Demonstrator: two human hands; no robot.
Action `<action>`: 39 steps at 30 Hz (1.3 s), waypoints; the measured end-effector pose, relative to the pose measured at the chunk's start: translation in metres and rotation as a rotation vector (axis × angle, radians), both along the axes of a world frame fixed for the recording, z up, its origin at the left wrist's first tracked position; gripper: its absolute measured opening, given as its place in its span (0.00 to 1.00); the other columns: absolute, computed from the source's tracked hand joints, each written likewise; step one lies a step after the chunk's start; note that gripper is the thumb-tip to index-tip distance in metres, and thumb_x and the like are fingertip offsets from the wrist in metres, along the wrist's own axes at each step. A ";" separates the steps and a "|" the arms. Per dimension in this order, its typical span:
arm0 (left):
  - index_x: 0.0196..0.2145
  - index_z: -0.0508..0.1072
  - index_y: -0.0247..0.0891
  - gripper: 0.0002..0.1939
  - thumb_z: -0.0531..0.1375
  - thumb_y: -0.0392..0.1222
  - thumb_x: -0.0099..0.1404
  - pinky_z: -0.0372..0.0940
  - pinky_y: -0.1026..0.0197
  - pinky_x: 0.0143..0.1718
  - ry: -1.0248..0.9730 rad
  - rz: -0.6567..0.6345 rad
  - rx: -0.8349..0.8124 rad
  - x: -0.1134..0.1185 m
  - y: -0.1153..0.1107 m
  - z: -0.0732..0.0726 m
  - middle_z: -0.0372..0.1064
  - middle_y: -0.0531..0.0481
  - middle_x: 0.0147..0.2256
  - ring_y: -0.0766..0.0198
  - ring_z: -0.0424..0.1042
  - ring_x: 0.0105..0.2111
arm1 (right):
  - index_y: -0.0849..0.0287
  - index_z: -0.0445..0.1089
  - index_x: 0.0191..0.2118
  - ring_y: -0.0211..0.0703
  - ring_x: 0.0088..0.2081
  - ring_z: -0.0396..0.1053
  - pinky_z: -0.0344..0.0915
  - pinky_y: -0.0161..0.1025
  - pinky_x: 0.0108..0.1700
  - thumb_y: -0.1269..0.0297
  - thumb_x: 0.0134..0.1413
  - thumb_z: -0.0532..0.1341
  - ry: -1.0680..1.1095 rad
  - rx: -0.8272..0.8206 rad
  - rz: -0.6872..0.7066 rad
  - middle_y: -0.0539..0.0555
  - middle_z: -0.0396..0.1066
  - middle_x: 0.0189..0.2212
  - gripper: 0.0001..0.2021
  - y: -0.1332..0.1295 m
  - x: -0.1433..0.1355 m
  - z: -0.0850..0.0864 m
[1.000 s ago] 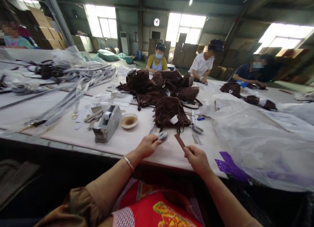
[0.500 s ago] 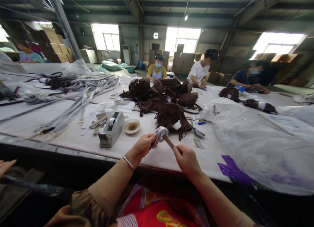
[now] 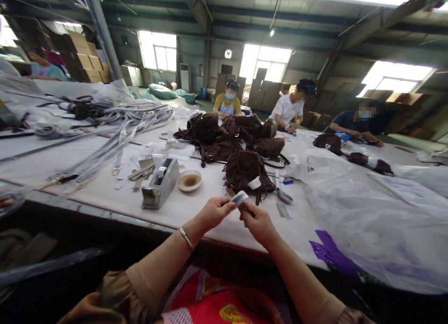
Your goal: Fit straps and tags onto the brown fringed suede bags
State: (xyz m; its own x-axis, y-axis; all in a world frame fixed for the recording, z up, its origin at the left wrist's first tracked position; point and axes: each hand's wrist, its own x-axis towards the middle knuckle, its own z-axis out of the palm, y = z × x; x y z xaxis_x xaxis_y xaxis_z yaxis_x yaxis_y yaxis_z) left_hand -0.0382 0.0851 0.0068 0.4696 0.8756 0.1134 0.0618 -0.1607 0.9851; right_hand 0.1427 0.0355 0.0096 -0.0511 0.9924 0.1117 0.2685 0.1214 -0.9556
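Just above the table's front edge, my left hand (image 3: 214,213) is closed on a small wrapped roll (image 3: 240,198), whitish with a dark patch. My right hand (image 3: 258,222) meets it from the other side, its fingers pinched on a brown strip (image 3: 242,206) that runs against the roll. Both sets of fingertips nearly touch, and they hide part of the roll. Behind them lies a dark brown fringed bag (image 3: 241,167) with a white piece on its front. A grey tape dispenser (image 3: 159,186) and a round white dish (image 3: 189,180) stand to the left.
More brown bags (image 3: 224,132) are heaped mid-table. Plastic-wrapped straps (image 3: 122,123) spread across the left side. Clear plastic sheeting (image 3: 371,216) covers the right. Several people sit or stand beyond the table. Card scraps (image 3: 142,170) lie beside the dispenser.
My hands have come together, the right one moving in close to the left. The roll has turned from its round face to a narrow side. The brown strip shows less length between the hands.
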 end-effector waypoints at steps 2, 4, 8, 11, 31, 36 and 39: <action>0.31 0.74 0.33 0.17 0.57 0.52 0.66 0.56 0.65 0.31 0.105 0.010 0.138 0.003 -0.004 0.003 0.63 0.54 0.25 0.68 0.59 0.27 | 0.56 0.75 0.39 0.35 0.23 0.63 0.57 0.33 0.26 0.57 0.49 0.66 0.366 -0.215 0.064 0.50 0.71 0.30 0.12 -0.001 -0.002 -0.004; 0.31 0.75 0.34 0.13 0.56 0.46 0.67 0.58 0.64 0.34 0.180 0.043 0.264 0.005 -0.007 0.003 0.67 0.52 0.28 0.66 0.63 0.30 | 0.53 0.73 0.46 0.36 0.28 0.67 0.61 0.33 0.28 0.59 0.45 0.69 0.664 -0.362 0.100 0.50 0.73 0.36 0.19 -0.005 -0.008 -0.007; 0.29 0.74 0.35 0.10 0.57 0.40 0.66 0.60 0.64 0.37 0.316 0.075 0.438 0.011 -0.011 -0.006 0.69 0.50 0.30 0.64 0.65 0.32 | 0.52 0.73 0.39 0.34 0.27 0.67 0.61 0.31 0.28 0.61 0.43 0.72 0.928 -0.478 -0.133 0.45 0.73 0.29 0.15 -0.010 -0.023 -0.013; 0.29 0.74 0.35 0.11 0.57 0.40 0.67 0.60 0.64 0.36 0.411 0.100 0.495 0.014 -0.012 -0.013 0.69 0.49 0.30 0.64 0.65 0.32 | 0.53 0.73 0.35 0.33 0.25 0.65 0.59 0.29 0.25 0.64 0.41 0.73 0.973 -0.468 -0.297 0.43 0.72 0.25 0.13 -0.010 -0.030 -0.018; 0.23 0.69 0.34 0.15 0.59 0.46 0.63 0.50 0.66 0.26 0.319 -0.024 0.263 0.005 -0.005 -0.018 0.58 0.57 0.21 0.71 0.56 0.24 | 0.61 0.73 0.47 0.36 0.22 0.65 0.59 0.33 0.21 0.51 0.43 0.71 0.303 -0.339 -0.204 0.52 0.73 0.28 0.26 -0.045 0.005 -0.030; 0.23 0.70 0.34 0.15 0.59 0.47 0.63 0.50 0.66 0.27 0.397 -0.054 0.314 0.006 -0.003 -0.015 0.61 0.56 0.22 0.70 0.57 0.25 | 0.56 0.74 0.48 0.43 0.29 0.71 0.69 0.40 0.33 0.58 0.54 0.64 -0.068 0.048 -0.157 0.54 0.74 0.32 0.16 -0.054 0.014 -0.030; 0.23 0.71 0.34 0.15 0.60 0.46 0.62 0.49 0.65 0.26 0.433 -0.076 0.338 0.007 -0.002 -0.014 0.61 0.55 0.21 0.70 0.57 0.24 | 0.52 0.75 0.48 0.47 0.39 0.72 0.70 0.44 0.43 0.66 0.56 0.62 -0.204 0.204 0.070 0.57 0.73 0.45 0.14 -0.055 0.018 -0.018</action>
State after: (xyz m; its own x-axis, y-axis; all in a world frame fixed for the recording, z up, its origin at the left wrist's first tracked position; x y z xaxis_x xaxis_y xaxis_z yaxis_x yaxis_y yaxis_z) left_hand -0.0309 0.0835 -0.0074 0.5964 0.7856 0.1649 0.4257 -0.4837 0.7647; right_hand 0.1603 -0.0199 -0.0088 -0.1605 0.9437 0.2893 0.4367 0.3308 -0.8366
